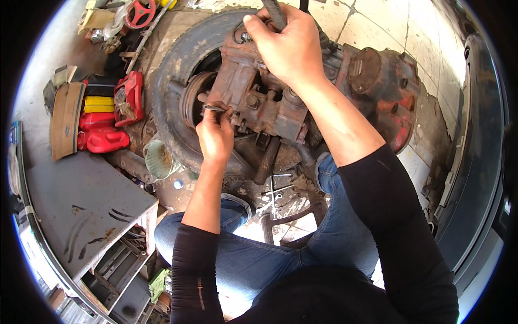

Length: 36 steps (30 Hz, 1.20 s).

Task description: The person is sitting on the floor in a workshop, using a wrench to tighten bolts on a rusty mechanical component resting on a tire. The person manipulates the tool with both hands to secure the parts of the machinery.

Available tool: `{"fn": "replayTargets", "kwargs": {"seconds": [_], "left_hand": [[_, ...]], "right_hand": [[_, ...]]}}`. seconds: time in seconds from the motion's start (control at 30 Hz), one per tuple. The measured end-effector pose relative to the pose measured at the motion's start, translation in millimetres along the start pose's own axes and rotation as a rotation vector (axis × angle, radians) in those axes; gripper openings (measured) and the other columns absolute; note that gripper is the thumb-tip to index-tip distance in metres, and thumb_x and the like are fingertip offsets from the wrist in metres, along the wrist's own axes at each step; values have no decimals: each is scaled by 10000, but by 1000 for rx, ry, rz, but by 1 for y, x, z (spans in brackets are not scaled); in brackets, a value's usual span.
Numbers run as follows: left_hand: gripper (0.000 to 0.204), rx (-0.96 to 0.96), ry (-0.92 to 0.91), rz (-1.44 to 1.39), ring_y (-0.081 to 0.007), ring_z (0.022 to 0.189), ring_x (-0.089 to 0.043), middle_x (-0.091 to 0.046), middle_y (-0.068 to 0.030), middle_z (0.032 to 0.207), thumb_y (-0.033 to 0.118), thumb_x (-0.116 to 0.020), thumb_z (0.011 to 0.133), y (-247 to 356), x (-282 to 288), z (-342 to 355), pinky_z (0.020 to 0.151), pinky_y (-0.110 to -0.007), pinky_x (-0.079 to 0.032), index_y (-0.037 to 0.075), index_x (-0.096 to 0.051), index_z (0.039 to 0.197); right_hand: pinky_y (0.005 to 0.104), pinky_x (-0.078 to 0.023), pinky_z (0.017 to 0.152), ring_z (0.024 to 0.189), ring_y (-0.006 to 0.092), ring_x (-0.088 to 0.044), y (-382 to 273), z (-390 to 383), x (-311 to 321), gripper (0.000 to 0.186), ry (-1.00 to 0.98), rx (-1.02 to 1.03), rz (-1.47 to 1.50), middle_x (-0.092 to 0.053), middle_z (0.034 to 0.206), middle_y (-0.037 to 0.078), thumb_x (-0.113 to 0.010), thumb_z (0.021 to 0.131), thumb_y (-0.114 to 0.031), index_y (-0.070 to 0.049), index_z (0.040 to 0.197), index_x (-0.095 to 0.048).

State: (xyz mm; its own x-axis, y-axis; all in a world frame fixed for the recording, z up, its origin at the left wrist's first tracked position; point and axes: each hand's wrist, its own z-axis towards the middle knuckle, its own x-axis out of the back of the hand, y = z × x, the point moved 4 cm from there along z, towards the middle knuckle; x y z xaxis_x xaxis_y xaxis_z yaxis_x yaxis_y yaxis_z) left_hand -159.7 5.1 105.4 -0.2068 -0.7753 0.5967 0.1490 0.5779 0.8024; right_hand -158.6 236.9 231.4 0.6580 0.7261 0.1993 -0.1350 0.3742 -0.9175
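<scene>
A rusty, greasy engine block [280, 116] lies in front of me, its left part resting over a large black tyre [167, 102]. My left hand [215, 141] is closed in a pinch on a short dark metal rod [215, 108] beside the rusty pulley [195, 97] at the block's left side; whether the rod touches the block I cannot tell. Above the block, my right hand [291, 51] is wrapped round a thick dark handle [274, 13]. The handle runs out past the top of the picture, so its head or end is hidden.
Wrenches [272, 197] lie on the dirty floor between my knees, next to a dark low frame [294, 218]. At left are a translucent tub [159, 160], red plastic containers [108, 139], cardboard [67, 119] and a grey-topped workbench [86, 200]. A dark vehicle-like panel [469, 162] stands at right.
</scene>
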Motion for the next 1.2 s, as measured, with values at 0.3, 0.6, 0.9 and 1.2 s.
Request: {"fn": "replayTargets", "kwargs": {"seconds": [0.3, 0.6, 0.9, 1.2], "left_hand": [[131, -32, -27, 116, -203, 825, -750, -776, -151, 896, 8, -688, 948, 2, 1, 5, 782, -366, -576, 6, -668, 1077], [112, 129, -147, 91, -197, 870, -755, -779, -158, 925, 20, -690, 953, 19, 1, 10, 812, -343, -566, 12, -680, 1064], [120, 132, -195, 75, -424, 862, -733, -727, -238, 889, -14, -669, 923, 21, 3, 14, 754, -425, -564, 18, -662, 1039], [104, -3, -102, 65, -125, 768, -676, -737, -90, 830, -16, -682, 945, -3, 5, 19, 729, -320, -543, 24, -662, 1038]], "right_hand": [[402, -565, 697, 703, 301, -741, 0, 1, -1, 244, 25, 11, -34, -726, 714, 155, -739, 872, -261, -17, 866, -749], [415, -562, 680, 689, 312, -736, 3, 1, 3, 255, 45, -6, -80, -715, 691, 154, -739, 869, -276, -21, 854, -747], [425, -558, 664, 670, 321, -726, 3, 0, 3, 263, 21, -7, -66, -704, 674, 156, -745, 865, -284, -23, 843, -747], [421, -554, 665, 678, 315, -730, 0, 1, 1, 268, -20, -38, -66, -702, 674, 163, -752, 867, -286, -18, 856, -746]]}}
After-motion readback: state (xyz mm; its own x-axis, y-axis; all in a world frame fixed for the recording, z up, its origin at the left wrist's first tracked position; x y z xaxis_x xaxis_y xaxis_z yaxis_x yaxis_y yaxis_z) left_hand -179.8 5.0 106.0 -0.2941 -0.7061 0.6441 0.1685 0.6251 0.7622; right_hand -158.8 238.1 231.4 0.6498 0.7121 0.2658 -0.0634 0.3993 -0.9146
